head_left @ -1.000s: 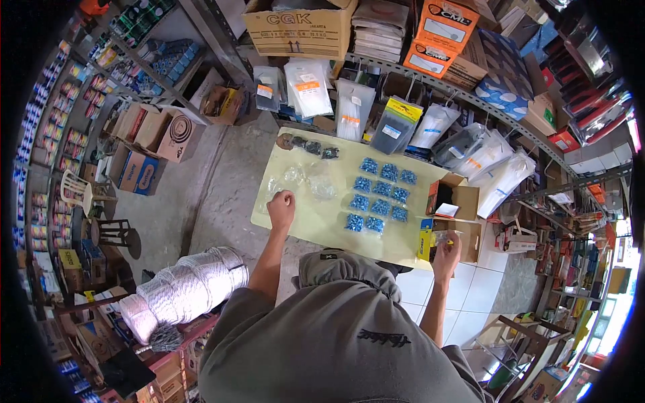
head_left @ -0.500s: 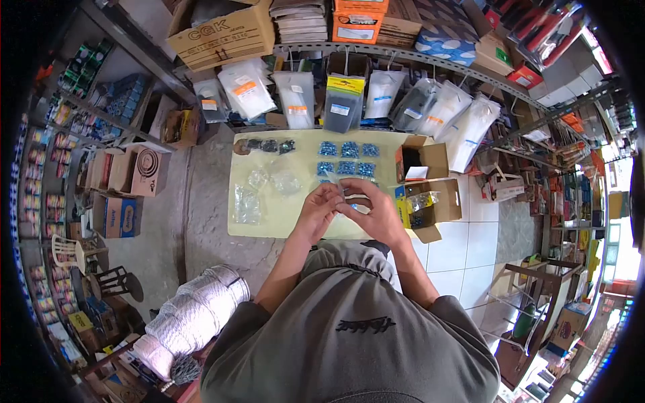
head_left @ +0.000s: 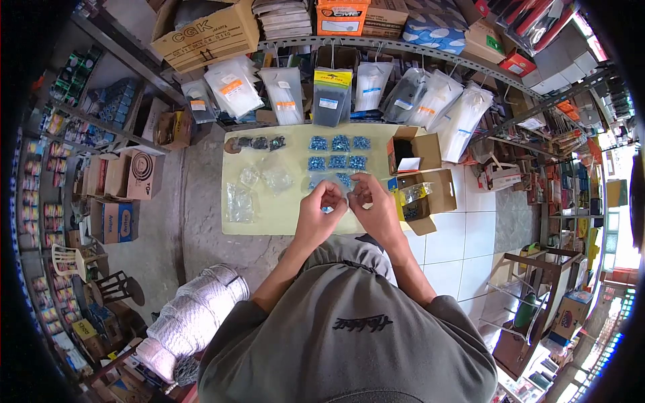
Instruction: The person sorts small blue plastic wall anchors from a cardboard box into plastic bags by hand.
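Note:
My left hand (head_left: 322, 209) and my right hand (head_left: 371, 205) are close together above the near part of the pale yellow table (head_left: 269, 218). Both are pinched on a small clear plastic bag (head_left: 335, 180), whose thin film shows between and above the fingers. Beyond them lie several small clear packets of blue pieces (head_left: 338, 162) in rows. To the left are clear empty-looking bags (head_left: 240, 203) and dark packets (head_left: 259, 143). An open carton with blue and yellow sides (head_left: 438, 193) stands right of my right hand.
Another open carton (head_left: 424, 149) with dark contents stands at the table's right back. Hanging packs (head_left: 330, 101) line the rack behind the table. A large wrapped roll of rope (head_left: 198, 312) is at the lower left. White floor tiles (head_left: 443, 238) lie to the right.
My hands have moved slightly apart, and the fingers have shifted on the bag. The whole view has shifted a little, with the table now slightly further left and up.

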A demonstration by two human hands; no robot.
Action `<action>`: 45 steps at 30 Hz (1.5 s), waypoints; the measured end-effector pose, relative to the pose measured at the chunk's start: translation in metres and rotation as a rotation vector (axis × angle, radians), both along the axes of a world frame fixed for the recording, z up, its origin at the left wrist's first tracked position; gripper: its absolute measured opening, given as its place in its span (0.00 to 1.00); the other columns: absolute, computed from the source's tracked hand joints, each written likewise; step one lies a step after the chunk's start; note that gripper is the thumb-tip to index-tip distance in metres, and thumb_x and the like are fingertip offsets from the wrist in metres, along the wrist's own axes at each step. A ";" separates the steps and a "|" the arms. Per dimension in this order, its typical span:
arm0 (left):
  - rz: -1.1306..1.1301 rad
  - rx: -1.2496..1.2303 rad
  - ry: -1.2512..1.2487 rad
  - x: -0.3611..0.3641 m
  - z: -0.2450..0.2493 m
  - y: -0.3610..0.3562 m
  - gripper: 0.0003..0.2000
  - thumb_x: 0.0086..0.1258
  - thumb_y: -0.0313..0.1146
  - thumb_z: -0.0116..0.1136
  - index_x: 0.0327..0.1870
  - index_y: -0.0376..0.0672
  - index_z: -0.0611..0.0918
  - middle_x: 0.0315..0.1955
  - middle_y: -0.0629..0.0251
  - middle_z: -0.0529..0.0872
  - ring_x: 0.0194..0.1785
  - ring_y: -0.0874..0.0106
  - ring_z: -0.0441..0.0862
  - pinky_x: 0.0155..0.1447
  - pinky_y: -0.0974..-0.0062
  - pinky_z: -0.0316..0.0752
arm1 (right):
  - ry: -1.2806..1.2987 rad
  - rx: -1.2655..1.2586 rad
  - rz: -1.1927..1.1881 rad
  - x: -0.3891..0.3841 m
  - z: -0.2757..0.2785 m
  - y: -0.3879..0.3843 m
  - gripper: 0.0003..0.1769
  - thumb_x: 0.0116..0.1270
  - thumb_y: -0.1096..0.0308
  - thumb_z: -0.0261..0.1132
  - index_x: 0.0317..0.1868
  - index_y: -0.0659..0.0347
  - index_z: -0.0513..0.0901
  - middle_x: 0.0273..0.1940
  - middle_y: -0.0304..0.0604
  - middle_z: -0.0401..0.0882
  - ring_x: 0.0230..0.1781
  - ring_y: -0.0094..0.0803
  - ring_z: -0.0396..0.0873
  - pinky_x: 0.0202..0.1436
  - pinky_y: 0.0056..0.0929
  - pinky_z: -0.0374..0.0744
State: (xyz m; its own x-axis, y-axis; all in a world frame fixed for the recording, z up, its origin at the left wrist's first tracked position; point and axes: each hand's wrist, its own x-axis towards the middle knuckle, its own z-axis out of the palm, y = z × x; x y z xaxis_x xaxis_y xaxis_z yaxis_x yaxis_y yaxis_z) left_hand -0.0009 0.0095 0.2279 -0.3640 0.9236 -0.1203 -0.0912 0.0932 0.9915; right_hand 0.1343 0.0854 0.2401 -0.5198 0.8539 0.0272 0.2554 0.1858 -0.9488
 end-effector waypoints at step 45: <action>0.239 0.266 0.778 0.002 -0.019 0.030 0.13 0.62 0.17 0.65 0.43 0.39 0.74 0.32 0.61 0.75 0.30 0.67 0.73 0.36 0.70 0.72 | -0.104 0.335 -0.243 -0.002 -0.024 0.004 0.15 0.57 0.82 0.68 0.41 0.63 0.71 0.22 0.44 0.65 0.19 0.35 0.61 0.24 0.31 0.69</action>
State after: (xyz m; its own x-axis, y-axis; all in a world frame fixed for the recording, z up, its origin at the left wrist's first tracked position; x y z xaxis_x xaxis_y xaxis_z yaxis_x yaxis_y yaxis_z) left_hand 0.0014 0.0397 0.2089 -0.4417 0.7734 0.4546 0.6366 -0.0868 0.7663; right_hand 0.1324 0.0893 0.2162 -0.3192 0.9048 0.2818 0.4206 0.4017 -0.8135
